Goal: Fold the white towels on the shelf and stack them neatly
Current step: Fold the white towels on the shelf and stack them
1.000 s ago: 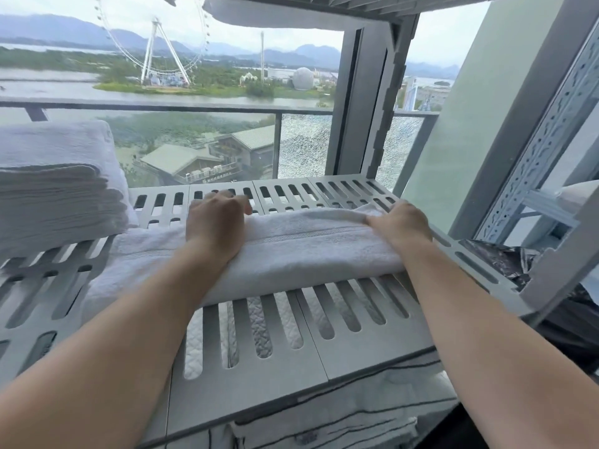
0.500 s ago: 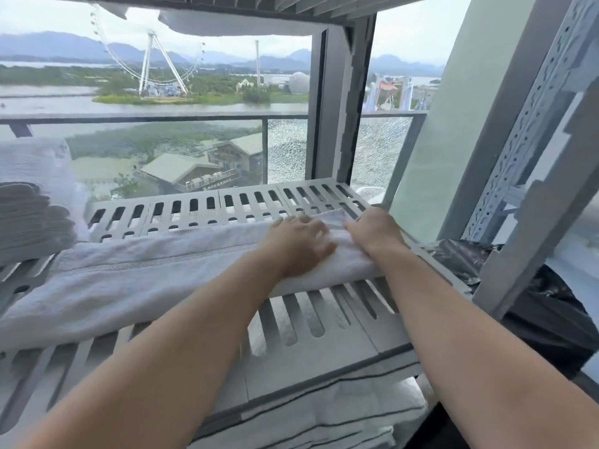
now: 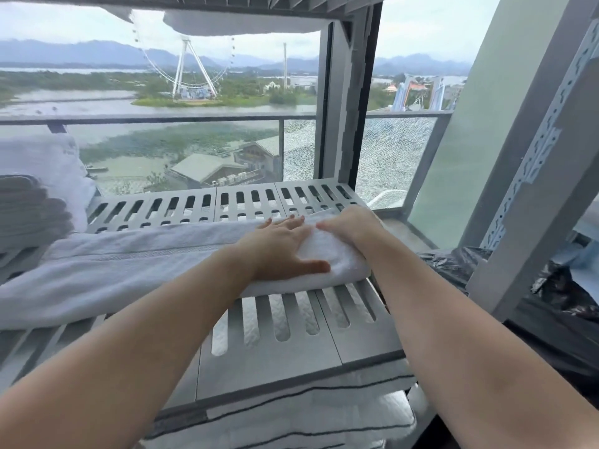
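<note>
While striped linen point(image 3: 291, 413) lies on the level below, nearest the viewer, the slatted shelf point(image 3: 269, 354) above it carries the towel point(image 3: 129, 264), folded into one long band that runs from the left side to the right end. The left hand point(image 3: 278, 247) lies flat on that band near its right end, fingers straight and pressing, grasping nothing. The right hand point(image 3: 351, 226) hunches over the very end with bent fingers, gripping it by the look of it (the thumb is hidden). The risk, I judge, lies in the next fold: the band's long left part sags toward the front edge, so pulling the end across could drag it askew or off the shelf and leave uneven layers. Counted: two hands, one towel in work, one stack of folded towels point(image 3: 29, 215) at far left, its layers too blurred to number, and beyond the glass one Ferris wheel point(image 3: 184, 69).
</note>
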